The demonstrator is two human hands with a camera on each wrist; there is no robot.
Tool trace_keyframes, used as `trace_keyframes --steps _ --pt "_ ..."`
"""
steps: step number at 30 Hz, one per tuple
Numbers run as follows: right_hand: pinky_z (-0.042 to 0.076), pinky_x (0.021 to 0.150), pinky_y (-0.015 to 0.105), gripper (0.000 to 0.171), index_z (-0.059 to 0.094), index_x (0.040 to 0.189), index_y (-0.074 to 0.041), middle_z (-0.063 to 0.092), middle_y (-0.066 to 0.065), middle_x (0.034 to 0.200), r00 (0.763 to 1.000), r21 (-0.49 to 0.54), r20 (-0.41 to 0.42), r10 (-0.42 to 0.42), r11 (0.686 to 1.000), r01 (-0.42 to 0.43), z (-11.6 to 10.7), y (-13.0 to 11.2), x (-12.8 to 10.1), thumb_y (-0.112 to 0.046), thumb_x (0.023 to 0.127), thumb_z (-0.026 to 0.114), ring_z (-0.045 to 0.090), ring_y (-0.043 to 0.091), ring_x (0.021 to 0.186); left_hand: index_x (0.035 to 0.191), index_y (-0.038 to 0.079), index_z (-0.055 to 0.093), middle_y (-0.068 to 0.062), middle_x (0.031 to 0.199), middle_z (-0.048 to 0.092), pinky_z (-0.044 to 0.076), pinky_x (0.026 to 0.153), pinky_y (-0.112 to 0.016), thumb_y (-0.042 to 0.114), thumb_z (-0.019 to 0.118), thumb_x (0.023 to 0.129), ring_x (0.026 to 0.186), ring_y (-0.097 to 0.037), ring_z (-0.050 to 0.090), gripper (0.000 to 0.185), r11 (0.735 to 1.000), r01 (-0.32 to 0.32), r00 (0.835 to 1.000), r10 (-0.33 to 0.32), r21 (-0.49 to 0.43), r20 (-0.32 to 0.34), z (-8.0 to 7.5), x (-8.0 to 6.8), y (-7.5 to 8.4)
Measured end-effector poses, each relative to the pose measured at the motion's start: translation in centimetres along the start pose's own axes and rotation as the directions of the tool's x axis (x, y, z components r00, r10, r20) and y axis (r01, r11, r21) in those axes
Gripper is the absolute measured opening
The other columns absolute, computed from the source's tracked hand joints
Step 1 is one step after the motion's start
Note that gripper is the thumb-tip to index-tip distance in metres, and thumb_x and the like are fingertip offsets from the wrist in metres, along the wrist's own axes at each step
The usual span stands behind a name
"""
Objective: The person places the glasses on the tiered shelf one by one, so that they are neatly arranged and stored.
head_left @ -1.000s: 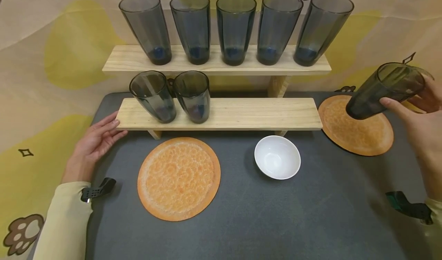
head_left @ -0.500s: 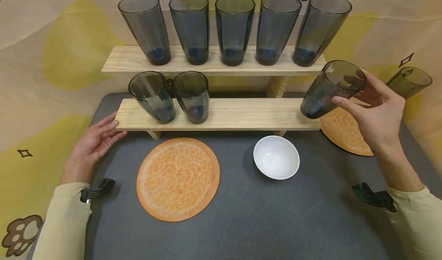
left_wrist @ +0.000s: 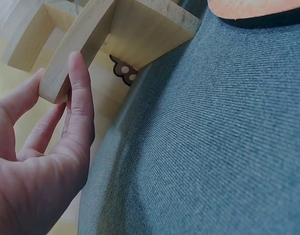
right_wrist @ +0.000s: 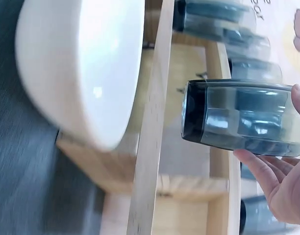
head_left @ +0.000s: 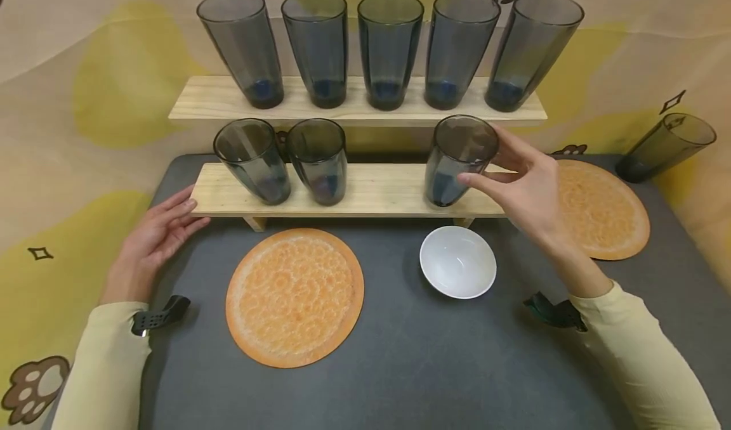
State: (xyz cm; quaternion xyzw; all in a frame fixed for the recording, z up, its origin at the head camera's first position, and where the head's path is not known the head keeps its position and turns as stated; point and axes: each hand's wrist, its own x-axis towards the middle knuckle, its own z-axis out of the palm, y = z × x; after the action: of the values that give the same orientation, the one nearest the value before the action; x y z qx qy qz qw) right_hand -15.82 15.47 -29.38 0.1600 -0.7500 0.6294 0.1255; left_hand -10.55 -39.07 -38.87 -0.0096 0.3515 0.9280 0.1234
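Note:
My right hand (head_left: 528, 192) grips a smoky-grey drinking glass (head_left: 448, 176) by its side, over the right part of the lower board of a wooden two-tier shelf (head_left: 388, 189). In the right wrist view a gap shows between the base of that glass (right_wrist: 238, 115) and the board's edge. At the lower board's left end, my left hand (head_left: 162, 230) pinches the wood between thumb and fingers, as the left wrist view also shows with the board end (left_wrist: 57, 88). Two similar glasses, the left one (head_left: 259, 170) and its neighbour (head_left: 320, 170), stand on the lower board's left part.
Several glasses (head_left: 390, 56) line the upper board. A white bowl (head_left: 457, 262) sits before the shelf. One round orange-brown mat (head_left: 295, 297) lies at front left, another (head_left: 605, 211) at right. Behind that one stands one more glass (head_left: 662, 151) near the patterned cloth.
My right hand has carried its glass leftward from above the right mat to over the lower board. Another glass at far right has come into plain view. My left hand has stayed put.

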Motion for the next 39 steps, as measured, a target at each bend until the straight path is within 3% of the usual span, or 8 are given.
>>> trace_keyframes --steps 8,19,31,39 --pt "0.058 0.078 0.023 0.071 0.060 0.135 -0.014 0.071 0.008 0.114 0.995 -0.094 0.092 -0.039 0.994 0.048 3.7 -0.1 0.9 -0.003 0.071 0.088 0.068 0.011 0.099 0.128 0.000 0.059 -0.021 0.121 0.064 0.058 0.085 -0.043 -0.011 0.032 0.102 0.107 -0.032 0.065 0.039 1.000 -0.009 1.000 0.009 -0.012 0.006 -0.4 -0.1 0.0" --pt "0.058 0.083 0.030 0.074 0.057 0.137 -0.009 0.067 0.011 0.122 0.984 -0.062 0.176 -0.006 0.998 0.017 7.3 0.5 1.6 -0.005 0.071 0.088 0.068 0.020 0.102 0.129 -0.001 0.058 -0.022 0.122 0.064 0.058 0.084 -0.044 -0.010 0.031 0.102 0.107 -0.033 0.066 0.039 1.000 -0.008 1.000 0.008 -0.019 0.012 -0.3 0.0 -0.1" --pt "0.056 0.090 0.032 0.077 0.049 0.144 -0.012 0.063 0.009 0.129 0.969 -0.094 0.234 0.072 0.994 -0.051 7.7 0.3 1.9 -0.009 0.077 0.085 0.064 0.022 0.110 0.128 0.000 0.059 -0.022 0.121 0.065 0.058 0.084 -0.044 -0.011 0.032 0.102 0.106 -0.033 0.066 0.039 1.000 -0.007 1.000 0.007 -0.016 0.003 -0.2 0.1 -0.1" --pt "0.046 0.105 0.034 0.082 0.036 0.152 -0.012 0.048 0.006 0.147 0.953 -0.236 0.304 0.021 0.970 0.054 6.1 0.1 1.6 -0.018 0.083 0.081 0.051 0.020 0.128 0.128 0.000 0.059 -0.021 0.121 0.065 0.058 0.084 -0.043 -0.010 0.032 0.102 0.106 -0.032 0.066 0.039 1.000 -0.009 1.000 0.009 -0.011 0.000 -0.2 0.0 -0.2"
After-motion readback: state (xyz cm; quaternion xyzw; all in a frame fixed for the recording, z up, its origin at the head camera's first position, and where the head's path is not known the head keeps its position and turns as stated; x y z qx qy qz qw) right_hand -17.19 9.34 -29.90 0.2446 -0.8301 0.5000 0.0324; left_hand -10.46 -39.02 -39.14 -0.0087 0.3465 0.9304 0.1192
